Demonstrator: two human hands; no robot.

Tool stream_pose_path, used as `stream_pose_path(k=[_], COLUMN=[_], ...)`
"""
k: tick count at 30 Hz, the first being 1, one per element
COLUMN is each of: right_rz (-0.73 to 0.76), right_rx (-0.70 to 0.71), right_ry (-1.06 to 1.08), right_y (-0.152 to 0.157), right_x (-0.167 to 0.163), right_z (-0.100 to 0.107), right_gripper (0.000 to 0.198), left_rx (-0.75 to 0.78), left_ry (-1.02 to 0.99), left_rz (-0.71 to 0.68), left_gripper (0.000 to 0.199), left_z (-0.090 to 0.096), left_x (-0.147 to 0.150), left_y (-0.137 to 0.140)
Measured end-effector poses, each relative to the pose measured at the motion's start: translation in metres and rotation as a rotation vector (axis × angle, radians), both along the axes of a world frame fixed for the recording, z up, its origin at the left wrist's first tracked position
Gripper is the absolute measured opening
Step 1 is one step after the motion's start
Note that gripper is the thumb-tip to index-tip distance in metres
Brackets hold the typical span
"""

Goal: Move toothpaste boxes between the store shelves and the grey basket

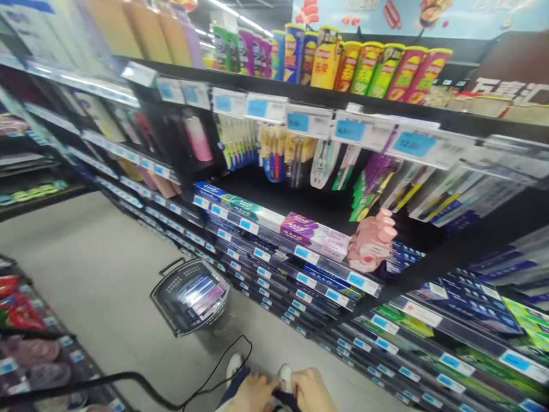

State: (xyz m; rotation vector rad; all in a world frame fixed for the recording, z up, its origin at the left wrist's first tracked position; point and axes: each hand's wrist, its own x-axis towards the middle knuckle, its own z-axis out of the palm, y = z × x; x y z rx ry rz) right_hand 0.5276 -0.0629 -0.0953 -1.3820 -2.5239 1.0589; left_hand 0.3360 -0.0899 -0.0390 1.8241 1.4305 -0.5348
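Observation:
My left hand (pixel 252 395) and my right hand (pixel 311 391) sit close together at the bottom edge, only partly in frame. Their fingers look curled, and a dark object lies between them; what it is stays unclear. Just beyond the hands are my white shoes (pixel 234 364). A thin black cable (pixel 223 357) loops across the floor toward the hands. A black wire basket (pixel 169 297) stands on the floor ahead to the left, with several toothpaste boxes (pixel 201 292) in it.
Shelving (pixel 300 109) runs along the right with toothpaste boxes (pixel 315 234), hanging toothbrushes (pixel 278 154), pink bottles (pixel 373 240) and chip cans (pixel 364 68) on top. Another rack (pixel 30 343) stands at lower left. Grey floor (pixel 98 257) stretches between them.

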Motion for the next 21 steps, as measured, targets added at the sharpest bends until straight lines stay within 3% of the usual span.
stream_pose_path(k=[5,10,15,21], right_rz=[0.035,0.068,0.076,0.348], right_rx=[-0.004,0.066,0.085,-0.062], right_ry=[-0.05,-0.073,0.009,0.066], right_y=[0.026,0.04,0.009,-0.045], right_x=[-0.051,-0.12,-0.207,-0.298], right_z=[0.042,0.062,0.055,0.034], right_gripper=[0.038,0.04,0.038,0.038], left_rx=[0.176,0.294,0.228,0.168], left_ry=[0.036,-0.052,-0.074,0.037], left_rz=[0.146,0.175,0.187,0.42], left_gripper=[0.062,0.06,0.055,0.054], left_z=[0.014,0.034,0.021,0.012], left_x=[-0.059,-0.112,-0.178,-0.248], left_y=[0.002,-0.011,-0.055,-0.101])
